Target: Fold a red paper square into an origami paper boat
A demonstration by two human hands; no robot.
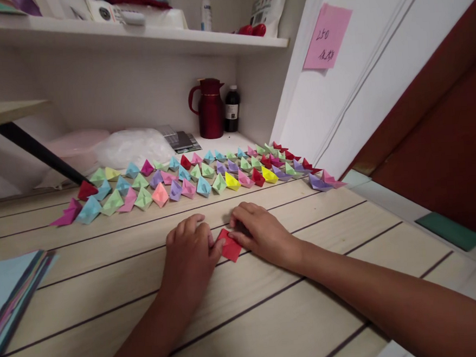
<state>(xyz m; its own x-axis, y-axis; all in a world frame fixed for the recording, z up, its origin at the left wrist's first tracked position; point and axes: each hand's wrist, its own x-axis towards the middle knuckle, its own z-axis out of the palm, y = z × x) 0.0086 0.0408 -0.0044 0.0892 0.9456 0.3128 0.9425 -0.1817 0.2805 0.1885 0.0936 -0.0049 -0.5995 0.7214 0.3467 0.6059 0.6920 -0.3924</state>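
A small folded piece of red paper (231,246) lies on the wood-grain table, one corner pointing toward me. My left hand (190,247) holds it at the left edge, the thumb on the paper and the fingers curled. From the right, my right hand (262,231) grips the opposite edge with its thumb, its other fingers bent beyond the paper. The far corner is partly hidden by my fingers. Beyond both hands stand several rows of folded paper boats, among them an orange boat (160,195) and a yellow boat (269,174).
A stack of coloured paper (13,292) lies at the left table edge. A black slanted leg (42,151) comes down behind the boats. Farther back are a plastic bag (133,147), a dark red jug (210,108) and a dark bottle (232,109) under a shelf (130,39).
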